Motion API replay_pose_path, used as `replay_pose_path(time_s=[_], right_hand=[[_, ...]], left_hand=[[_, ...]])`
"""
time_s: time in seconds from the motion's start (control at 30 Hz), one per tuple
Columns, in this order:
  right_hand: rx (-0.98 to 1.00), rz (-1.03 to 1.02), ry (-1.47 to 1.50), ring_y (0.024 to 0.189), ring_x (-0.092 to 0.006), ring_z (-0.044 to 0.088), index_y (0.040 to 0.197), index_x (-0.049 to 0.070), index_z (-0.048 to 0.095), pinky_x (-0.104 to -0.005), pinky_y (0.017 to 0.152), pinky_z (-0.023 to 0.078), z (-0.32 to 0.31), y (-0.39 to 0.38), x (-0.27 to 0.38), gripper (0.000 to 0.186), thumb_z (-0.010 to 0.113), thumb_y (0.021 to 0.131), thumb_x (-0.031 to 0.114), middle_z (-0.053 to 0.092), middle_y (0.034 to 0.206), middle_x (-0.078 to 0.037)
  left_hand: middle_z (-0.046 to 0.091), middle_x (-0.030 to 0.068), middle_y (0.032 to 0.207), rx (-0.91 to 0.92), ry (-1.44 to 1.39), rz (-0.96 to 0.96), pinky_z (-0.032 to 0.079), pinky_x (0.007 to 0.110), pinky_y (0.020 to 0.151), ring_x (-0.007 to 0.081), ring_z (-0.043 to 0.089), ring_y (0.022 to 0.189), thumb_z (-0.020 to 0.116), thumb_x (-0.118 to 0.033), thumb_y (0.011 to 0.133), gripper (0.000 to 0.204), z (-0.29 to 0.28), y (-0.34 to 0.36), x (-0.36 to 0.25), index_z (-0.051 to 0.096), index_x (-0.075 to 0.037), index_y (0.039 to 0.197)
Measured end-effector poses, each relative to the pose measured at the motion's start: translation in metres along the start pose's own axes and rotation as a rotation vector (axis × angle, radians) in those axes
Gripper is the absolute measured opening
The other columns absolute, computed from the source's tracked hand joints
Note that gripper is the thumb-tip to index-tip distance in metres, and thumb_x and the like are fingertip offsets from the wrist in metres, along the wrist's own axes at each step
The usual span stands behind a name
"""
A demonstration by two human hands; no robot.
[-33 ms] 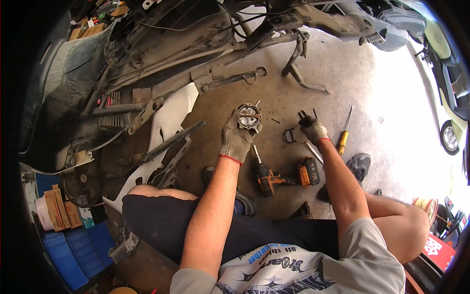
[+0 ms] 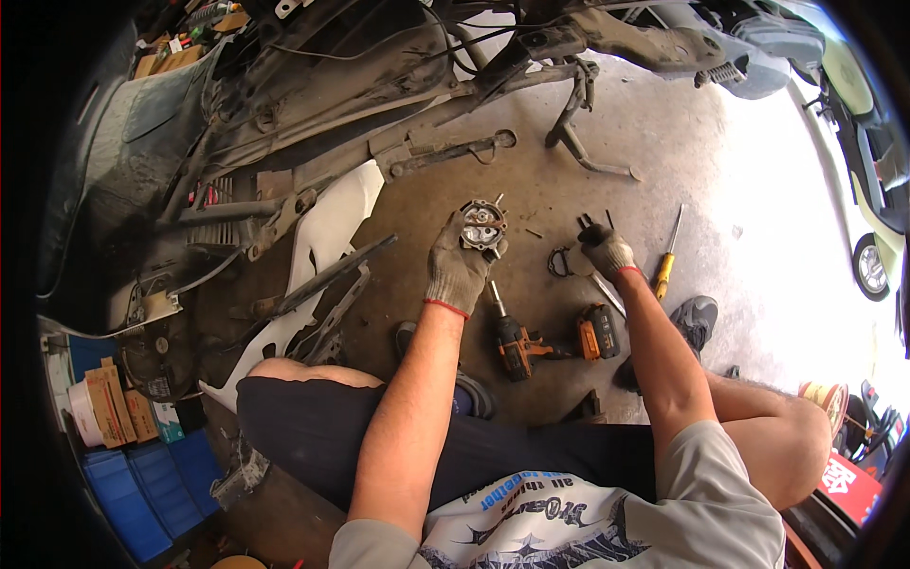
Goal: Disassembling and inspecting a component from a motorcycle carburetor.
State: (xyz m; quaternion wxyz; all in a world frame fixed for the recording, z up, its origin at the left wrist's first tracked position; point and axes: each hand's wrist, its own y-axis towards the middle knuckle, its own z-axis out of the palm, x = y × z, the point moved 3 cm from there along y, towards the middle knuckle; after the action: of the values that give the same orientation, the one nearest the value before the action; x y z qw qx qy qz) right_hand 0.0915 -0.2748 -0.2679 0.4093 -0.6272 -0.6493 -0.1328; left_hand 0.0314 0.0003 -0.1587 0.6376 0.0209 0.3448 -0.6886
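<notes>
All I see matches the earlier frame: the left fingers [image 2: 445,245] grasp a round metal part [image 2: 484,226]; I cannot tell what the right fingers [image 2: 595,237] hold. Below both, lettering marks the shirt [image 2: 512,534].

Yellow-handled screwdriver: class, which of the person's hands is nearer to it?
Right. The right hand is just left of the yellow-handled screwdriver; the left hand is farther left, holding a round metal part.

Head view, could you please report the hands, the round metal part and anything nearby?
Left hand gripping round metal part. Right hand gloved, grip unclear. Orange-black cordless driver on floor nearby.
</notes>
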Motion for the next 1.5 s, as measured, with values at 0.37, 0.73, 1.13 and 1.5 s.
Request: replay_pose_path(time_s=[0.37,0.73,1.13,1.5], right_hand=[[0.046,0.043,0.000,0.103,-0.0250,0.067,0.109,0.012,0.070,-0.0348,0.090,0.051,-0.002,-0.002,0.006,0.030,0.067,0.080,0.021,0.071,0.108,-0.010],[0.038,0.000,-0.023,0.104,-0.0269,0.066,0.110,0.010,0.069,-0.0356,0.091,0.050,-0.002,-0.003,0.007,0.032,0.069,0.080,0.021,0.070,0.109,-0.011],[-0.025,0.073,-0.078,0.100,-0.0280,0.068,0.107,0.014,0.068,-0.0373,0.086,0.052,-0.005,-0.002,-0.002,0.030,0.068,0.081,0.029,0.071,0.104,-0.011],[-0.031,0.056,-0.076,0.099,-0.0272,0.068,0.107,0.012,0.068,-0.0366,0.086,0.051,-0.013,-0.002,-0.004,0.030,0.066,0.082,0.028,0.071,0.104,-0.011]], left_hand=[[0.066,0.0111,0.109,0.013,-0.016,-0.010,0.057,0.046,0.070,0.0282,0.066,0.096,0.065,-0.030,0.091,0.034,0.001,0.000,0.000,0.059,-0.007,0.116],[0.066,0.0114,0.109,0.014,-0.017,-0.011,0.057,0.046,0.070,0.0287,0.066,0.096,0.062,-0.030,0.093,0.033,0.003,-0.001,0.000,0.059,-0.007,0.117],[0.066,0.0126,0.109,0.025,-0.021,-0.017,0.056,0.045,0.070,0.0288,0.066,0.095,0.062,-0.030,0.093,0.035,0.003,0.000,0.001,0.058,-0.006,0.117],[0.065,0.0138,0.112,0.042,0.035,0.007,0.056,0.049,0.075,0.0320,0.064,0.098,0.054,-0.035,0.096,0.038,-0.004,0.006,0.003,0.057,-0.005,0.120]])
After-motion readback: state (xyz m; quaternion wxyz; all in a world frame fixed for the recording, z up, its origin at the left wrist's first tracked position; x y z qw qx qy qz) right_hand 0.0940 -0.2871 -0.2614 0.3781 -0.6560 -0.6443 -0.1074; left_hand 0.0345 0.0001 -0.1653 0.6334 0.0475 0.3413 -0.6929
